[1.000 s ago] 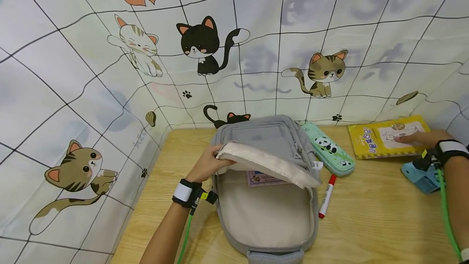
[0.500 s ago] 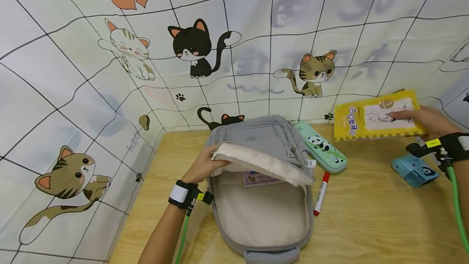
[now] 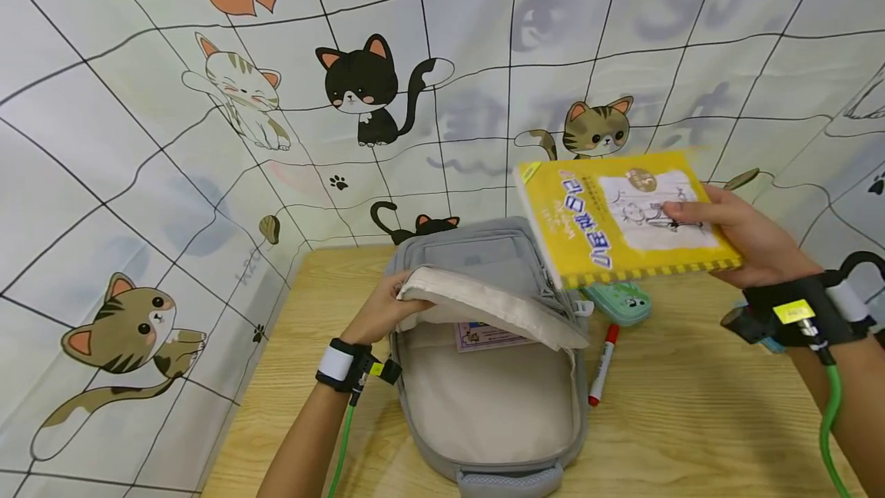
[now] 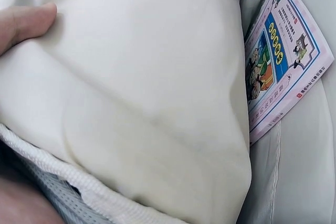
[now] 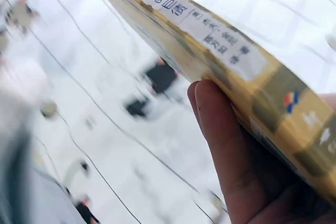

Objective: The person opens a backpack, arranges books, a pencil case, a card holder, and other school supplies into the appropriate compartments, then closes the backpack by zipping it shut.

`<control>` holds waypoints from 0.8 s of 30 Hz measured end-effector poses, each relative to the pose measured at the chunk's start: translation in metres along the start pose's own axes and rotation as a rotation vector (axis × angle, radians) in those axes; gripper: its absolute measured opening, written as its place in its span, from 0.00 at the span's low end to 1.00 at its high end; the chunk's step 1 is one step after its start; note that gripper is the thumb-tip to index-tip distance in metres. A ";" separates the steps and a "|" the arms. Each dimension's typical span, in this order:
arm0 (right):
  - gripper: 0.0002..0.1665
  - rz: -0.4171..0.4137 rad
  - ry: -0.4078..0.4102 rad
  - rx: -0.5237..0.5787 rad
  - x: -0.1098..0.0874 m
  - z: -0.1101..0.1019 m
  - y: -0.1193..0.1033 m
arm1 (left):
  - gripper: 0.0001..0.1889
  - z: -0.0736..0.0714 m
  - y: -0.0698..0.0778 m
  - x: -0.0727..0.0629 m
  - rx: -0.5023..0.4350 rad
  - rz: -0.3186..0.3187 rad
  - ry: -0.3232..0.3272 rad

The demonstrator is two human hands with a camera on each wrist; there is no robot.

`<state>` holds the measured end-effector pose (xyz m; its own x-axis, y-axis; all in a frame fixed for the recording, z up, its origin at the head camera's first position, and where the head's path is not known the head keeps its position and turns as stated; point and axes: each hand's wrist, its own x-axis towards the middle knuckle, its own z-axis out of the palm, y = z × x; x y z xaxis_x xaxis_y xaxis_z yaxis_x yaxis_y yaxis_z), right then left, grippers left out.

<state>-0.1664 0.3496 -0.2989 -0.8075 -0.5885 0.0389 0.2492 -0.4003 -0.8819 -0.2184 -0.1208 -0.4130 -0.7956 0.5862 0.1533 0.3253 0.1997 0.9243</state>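
A grey backpack lies on the table with its main compartment unzipped. My left hand pinches the edge of its cream-lined flap and holds it raised; the left wrist view shows the thumb on the lining. Inside, a pink booklet with a cartoon cover is partly tucked under the flap. My right hand grips a yellow book by its right end, thumb on the cover and fingers underneath. The book is in the air, overlapping the backpack's upper right side in the head view.
A green panda pencil case lies right of the backpack, partly hidden by the book. Below it is a red-capped marker. A blue object is mostly hidden behind the right wrist. Cat-patterned cloth covers the walls behind.
My right hand has lifted the yellow book off the table and carried it left toward the backpack, tilting it. The left hand stays on the raised flap.
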 end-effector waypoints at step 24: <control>0.29 0.521 -0.124 0.055 0.043 0.086 0.203 | 0.15 0.002 0.001 0.002 -0.050 0.026 0.001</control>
<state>-0.1045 0.1828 -0.4362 -0.5007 -0.7964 -0.3393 0.6303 -0.0667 -0.7735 -0.2184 -0.1177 -0.4129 -0.7877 0.5899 0.1777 0.3198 0.1451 0.9363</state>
